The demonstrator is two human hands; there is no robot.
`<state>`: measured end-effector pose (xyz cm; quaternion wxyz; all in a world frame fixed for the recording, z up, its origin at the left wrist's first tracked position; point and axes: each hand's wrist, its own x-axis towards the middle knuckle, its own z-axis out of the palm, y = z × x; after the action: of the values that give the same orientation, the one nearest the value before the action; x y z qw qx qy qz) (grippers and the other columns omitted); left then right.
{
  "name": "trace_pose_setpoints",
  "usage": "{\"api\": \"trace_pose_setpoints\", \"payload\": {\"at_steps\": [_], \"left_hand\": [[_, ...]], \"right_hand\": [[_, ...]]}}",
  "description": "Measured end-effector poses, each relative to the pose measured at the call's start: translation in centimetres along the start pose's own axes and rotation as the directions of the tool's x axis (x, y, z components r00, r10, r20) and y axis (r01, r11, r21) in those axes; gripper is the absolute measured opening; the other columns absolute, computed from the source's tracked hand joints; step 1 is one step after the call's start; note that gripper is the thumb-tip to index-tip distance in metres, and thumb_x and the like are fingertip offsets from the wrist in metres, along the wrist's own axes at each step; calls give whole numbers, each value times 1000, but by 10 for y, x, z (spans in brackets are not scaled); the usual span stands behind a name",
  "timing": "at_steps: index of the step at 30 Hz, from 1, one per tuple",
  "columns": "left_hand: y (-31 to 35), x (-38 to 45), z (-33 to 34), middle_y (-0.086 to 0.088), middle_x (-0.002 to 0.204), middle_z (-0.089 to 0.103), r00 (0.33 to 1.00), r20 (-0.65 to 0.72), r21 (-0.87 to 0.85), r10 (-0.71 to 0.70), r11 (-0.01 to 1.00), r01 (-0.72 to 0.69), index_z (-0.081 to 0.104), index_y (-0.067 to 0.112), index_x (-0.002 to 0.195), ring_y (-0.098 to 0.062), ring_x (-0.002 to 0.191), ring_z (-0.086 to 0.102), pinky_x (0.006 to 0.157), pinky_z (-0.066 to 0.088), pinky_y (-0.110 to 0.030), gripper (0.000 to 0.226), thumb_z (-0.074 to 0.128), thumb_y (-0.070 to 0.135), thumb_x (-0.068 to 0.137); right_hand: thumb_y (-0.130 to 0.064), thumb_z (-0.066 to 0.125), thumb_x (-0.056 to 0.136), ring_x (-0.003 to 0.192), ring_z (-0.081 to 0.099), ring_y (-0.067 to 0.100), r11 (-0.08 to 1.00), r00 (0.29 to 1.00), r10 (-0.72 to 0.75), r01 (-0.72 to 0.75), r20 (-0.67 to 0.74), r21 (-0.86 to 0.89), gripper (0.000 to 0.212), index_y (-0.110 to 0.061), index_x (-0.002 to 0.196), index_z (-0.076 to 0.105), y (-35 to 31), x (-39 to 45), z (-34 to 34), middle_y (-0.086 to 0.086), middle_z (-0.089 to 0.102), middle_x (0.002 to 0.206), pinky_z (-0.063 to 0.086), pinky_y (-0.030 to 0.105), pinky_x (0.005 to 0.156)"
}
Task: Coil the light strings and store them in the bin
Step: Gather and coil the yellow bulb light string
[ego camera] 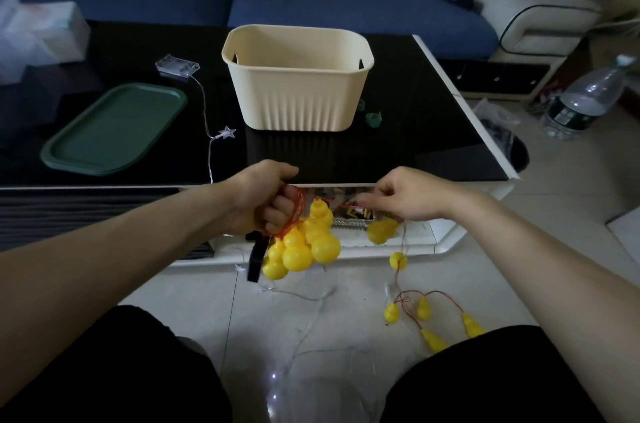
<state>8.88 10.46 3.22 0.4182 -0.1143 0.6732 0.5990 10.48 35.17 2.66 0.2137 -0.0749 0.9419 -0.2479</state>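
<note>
My left hand [268, 195] grips several loops of red wire, from which a cluster of yellow gourd-shaped lights [304, 246] and a black strap hang. Just to the right, my right hand [407, 195] pinches the same red wire. The rest of the yellow string [431, 313] trails down to the floor tiles at lower right. A cream ribbed bin [298, 76] stands on the black table beyond my hands. A second string of clear star lights [227, 133] runs from a clear battery box [177, 65] over the table edge to the floor.
A dark green tray [114, 129] lies on the black glass table [433, 131] left of the bin. Small green items [373, 119] sit beside the bin's right side. A water bottle [585, 100] stands on the floor at right. A blue sofa is behind.
</note>
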Motion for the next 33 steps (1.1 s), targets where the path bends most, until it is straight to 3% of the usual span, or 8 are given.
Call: {"api": "trace_pose_setpoints", "payload": {"at_steps": [6,11,15,19,22,25,29,33], "left_hand": [[3,-2,5,-4,63,44,997,44,-264,60,963,-47,39,17,71,-17,51,38,57,31,-30,38,26,33,103],[5,-3,9,-15,87,72,985,72,-445,155,889,-108,48,12,77,-24,68,69,66,50,-31,37,28,25,105],[7,-2,15,-25,109,71,972,104,-538,212,834,-125,49,10,83,-29,89,74,73,61,-31,35,26,22,107],[7,2,18,-32,114,67,968,63,-582,243,797,-162,49,7,84,-34,98,72,93,56,-40,34,28,17,108],[5,2,22,-35,117,63,964,50,-600,261,779,-180,50,3,92,-36,103,69,88,58,-42,26,31,12,107],[5,-2,27,-35,118,62,958,46,-594,284,778,-203,50,1,96,-36,102,69,81,60,-38,20,34,7,106],[0,-2,35,-21,89,68,953,29,-399,300,878,-265,52,3,90,-21,69,72,62,59,-28,22,37,7,105],[-8,-1,36,-17,85,52,949,39,-62,312,949,-310,57,-4,97,-25,76,53,67,47,-31,20,43,10,103]], "right_hand": [[-42,63,96,47,49,-1,982,983,-183,181,22,53,27,-23,76,67,-36,-7,13,-12,56,56,38,19,49],[-40,64,96,58,53,8,976,977,-213,214,27,-48,21,-28,79,65,-51,-10,19,-2,62,68,45,32,58],[-36,63,96,50,46,6,973,980,-198,195,-10,-124,27,-20,75,64,-52,-13,19,-7,53,59,35,20,49],[-28,57,100,50,43,9,960,974,-225,217,-22,-175,32,-9,74,59,-57,-16,20,-2,50,60,33,24,49],[-25,50,102,53,47,14,948,973,-230,220,-18,-230,33,-17,70,52,-64,-19,21,-1,50,63,35,30,51],[-22,50,101,56,47,15,937,974,-227,220,3,-271,33,-17,69,49,-68,-20,24,0,49,64,36,31,53],[-20,53,99,74,56,20,927,958,-284,286,44,-243,34,-17,66,48,-72,-19,35,2,54,84,46,36,65],[-33,56,100,52,47,17,946,960,-259,274,103,-176,44,-12,62,57,-74,-21,36,4,50,58,39,33,53]]}}
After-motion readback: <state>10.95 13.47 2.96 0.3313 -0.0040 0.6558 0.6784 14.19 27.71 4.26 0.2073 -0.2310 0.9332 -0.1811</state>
